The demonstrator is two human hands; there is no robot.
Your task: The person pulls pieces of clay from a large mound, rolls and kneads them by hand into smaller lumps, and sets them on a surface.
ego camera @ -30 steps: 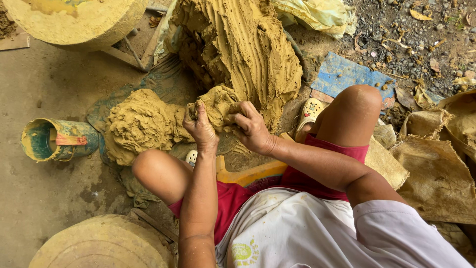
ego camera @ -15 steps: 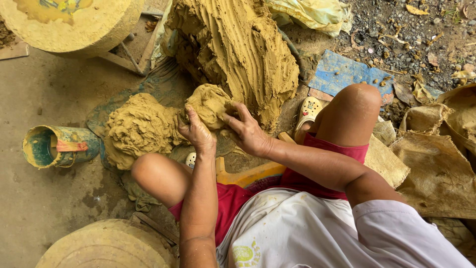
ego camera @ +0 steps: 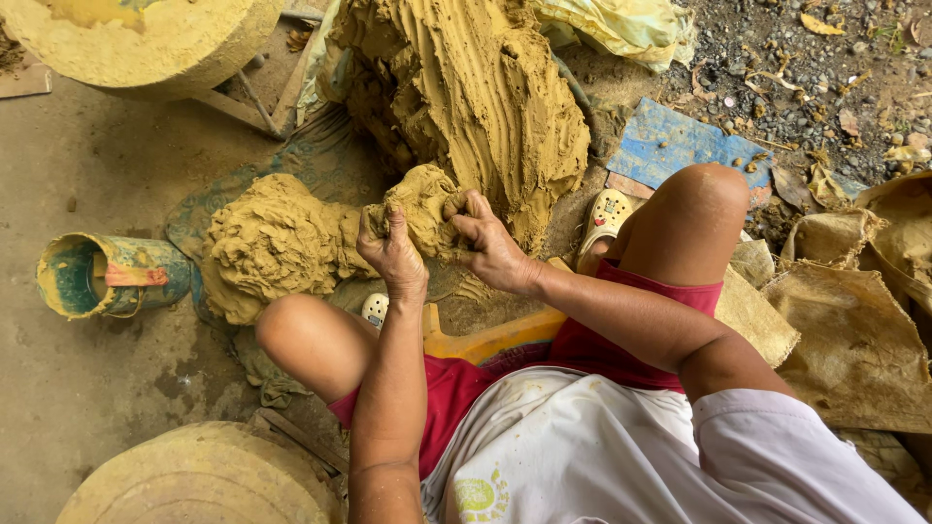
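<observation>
Both hands grip one clay lump [ego camera: 422, 209] between the knees — left hand [ego camera: 393, 250] curled tight on its near-left side, right hand [ego camera: 490, 243] dug into its right, fingers sunk in. It sits just beside the tall grooved clay mound [ego camera: 485, 97], with a softer clay heap [ego camera: 277, 243] touching it on the left — all within easy reach

The clay lump [ego camera: 422, 209] sits between the left hand [ego camera: 391, 247] and right hand [ego camera: 488, 245], both gripping it. Behind it stands the large clay mass [ego camera: 476, 97]; to its left lies a smaller clay pile [ego camera: 272, 243]. Farther left, a can [ego camera: 107, 277] lies on its side. A round slab [ego camera: 204, 480] lies nearest the viewer, left of the knee; another, possibly a wheel, sits far behind at left.
</observation>
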